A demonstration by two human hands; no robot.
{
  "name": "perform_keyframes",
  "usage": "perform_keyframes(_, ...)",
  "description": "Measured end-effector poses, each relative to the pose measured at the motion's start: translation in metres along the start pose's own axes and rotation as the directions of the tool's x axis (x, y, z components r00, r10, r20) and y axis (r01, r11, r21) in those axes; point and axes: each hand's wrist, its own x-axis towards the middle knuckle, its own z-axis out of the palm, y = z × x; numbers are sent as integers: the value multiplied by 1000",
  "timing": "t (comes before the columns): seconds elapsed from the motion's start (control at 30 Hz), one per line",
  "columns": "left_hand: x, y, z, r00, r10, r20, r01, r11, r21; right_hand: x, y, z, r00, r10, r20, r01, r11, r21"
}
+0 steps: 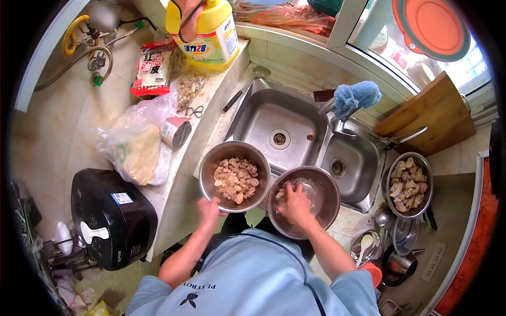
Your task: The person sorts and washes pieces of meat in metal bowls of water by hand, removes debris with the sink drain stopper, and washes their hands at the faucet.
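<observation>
Chopped meat [236, 178] is heaped in a steel bowl [221, 151] just ahead of the left hand [210, 207], placed at its rim; a second bowl [328, 203], best kept steady, is entered by the right hand [296, 206], fingers bent; neither grip can be told

"活力28" stands on the yellow detergent jug [211, 34], "红油凉皮" on the red-and-white food packet [152, 69], "SUPOR" on the black rice cooker [113, 213], "PLAYBOY" with a rabbit-head logo [190, 299] on the pale-blue T-shirt [245, 279].
</observation>
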Motion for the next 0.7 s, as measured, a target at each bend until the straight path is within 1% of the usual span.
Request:
perform_keyframes(0.03, 0, 2, 2, 1000, 0, 0, 0, 1000, 0, -2, -1, 3, 999, -28, -39, 23, 993, -112)
perform_keyframes(0.07, -1, 3, 3, 1000, -9, -7, 9, 1000, 3, -2, 2, 9, 999, -29, -38, 24, 993, -112)
perform_keyframes(0.13, 0, 3, 5, 1000, -19, -19, 19, 1000, 6, 3, 8, 22, 991, -78, -111, 72, 996, -58)
perform_keyframes(0.27, -1, 7, 10, 1000, -9, -3, 9, 1000, -19, 10, 16, 35, 983, -129, -134, 128, 992, -11)
perform_keyframes(0.33, -2, 12, 13, 998, -53, 21, 53, 999, -13, 14, 19, 36, 974, -73, -214, 137, 943, 304)
perform_keyframes(0.37, -1, 13, 13, 998, -57, 15, 57, 998, -17, 16, 23, 34, 975, -78, -208, 140, 943, 301)
perform_keyframes(0.43, 1, 16, 13, 992, -104, 66, 105, 994, -15, 18, 32, 26, 929, -84, -360, 225, 901, 371)
perform_keyframes(0.47, 2, 16, 13, 993, -106, 60, 108, 994, -20, 19, 36, 22, 930, -91, -355, 228, 902, 367)
perform_keyframes(0.53, 4, 16, 15, 987, -134, 92, 136, 991, -14, 12, 33, 1, 951, 105, -289, 95, 795, 599)
perform_keyframes(0.57, 5, 17, 15, 984, -143, 109, 145, 989, -6, 10, 28, -9, 959, 158, -235, 43, 737, 675)
perform_keyframes(0.6, 6, 17, 17, 984, -146, 102, 149, 989, -18, 7, 16, -24, 962, 148, -231, 46, 743, 668)
perform_keyframes(0.67, 7, 19, 19, 985, -154, 79, 154, 988, 8, 7, -14, -48, 965, 77, -249, 137, 663, 736)
perform_keyframes(0.7, 10, 19, 18, 982, -174, 77, 173, 985, 15, 14, -20, -47, 965, 4, -264, 184, 708, 682)
